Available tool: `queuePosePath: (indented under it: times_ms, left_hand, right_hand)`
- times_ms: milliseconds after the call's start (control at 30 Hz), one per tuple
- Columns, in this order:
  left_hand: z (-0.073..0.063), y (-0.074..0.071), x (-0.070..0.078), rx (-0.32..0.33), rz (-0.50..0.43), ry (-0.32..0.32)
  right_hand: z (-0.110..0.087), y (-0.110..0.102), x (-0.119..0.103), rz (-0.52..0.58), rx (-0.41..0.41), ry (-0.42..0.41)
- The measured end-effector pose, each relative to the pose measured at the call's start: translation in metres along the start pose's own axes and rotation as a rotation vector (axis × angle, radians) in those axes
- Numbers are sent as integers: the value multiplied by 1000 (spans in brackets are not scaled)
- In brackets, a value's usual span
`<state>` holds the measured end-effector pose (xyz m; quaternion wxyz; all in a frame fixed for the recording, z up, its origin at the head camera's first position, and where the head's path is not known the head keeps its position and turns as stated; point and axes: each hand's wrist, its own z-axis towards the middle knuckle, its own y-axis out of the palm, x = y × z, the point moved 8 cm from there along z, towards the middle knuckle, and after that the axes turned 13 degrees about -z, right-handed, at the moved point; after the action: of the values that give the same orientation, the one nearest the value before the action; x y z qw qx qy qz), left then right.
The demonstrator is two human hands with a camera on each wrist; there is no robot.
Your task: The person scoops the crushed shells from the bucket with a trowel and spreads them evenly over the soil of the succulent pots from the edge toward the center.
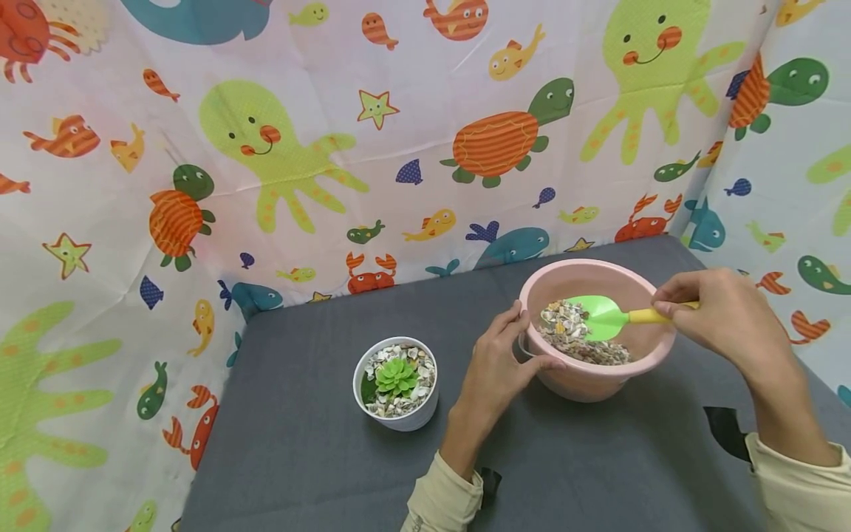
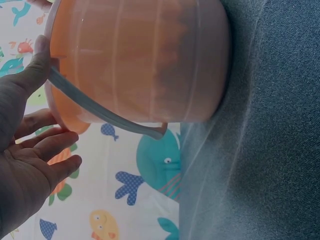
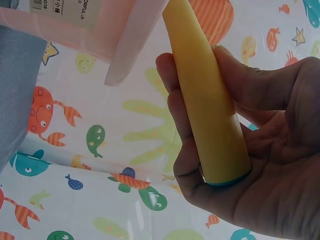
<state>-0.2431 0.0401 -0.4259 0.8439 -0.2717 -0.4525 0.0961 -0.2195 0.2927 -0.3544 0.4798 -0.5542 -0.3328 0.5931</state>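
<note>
A pink bucket [image 1: 585, 380] with a grey handle [image 2: 95, 106] stands on the right of the dark tabletop, with small shell bits [image 1: 581, 347] inside. My left hand [image 1: 493, 362] holds its near-left rim, thumb and fingers spread along the edge. My right hand [image 1: 721, 310] grips the yellow handle [image 3: 207, 100] of a toy shovel [image 1: 603, 316]. The green blade is inside the bucket's mouth, with shell bits at its tip. Left of my left hand is a white pot [image 1: 415, 421] holding a green succulent [image 1: 397, 377] among shell pieces.
A grey cloth [image 1: 299, 428] covers the tabletop. Behind it and along both sides hangs a white curtain [image 1: 412, 59] printed with sea animals. Dark straps [image 1: 726, 432] show by the wrists.
</note>
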Motion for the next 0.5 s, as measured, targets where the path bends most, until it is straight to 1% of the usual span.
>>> queuePosePath:
  times_ms: [200,400,500]
  left_hand:
    - [1,-1,1,4,-11,9]
    - [0,-1,1,0,3,7]
    - [0,0,1,-13,20,-5]
  right_hand:
    - [-3,-1,0,-3,3,4]
    - [-6,-5,-3,10,13,5]
    - [-8,-8,-4,13,20,7]
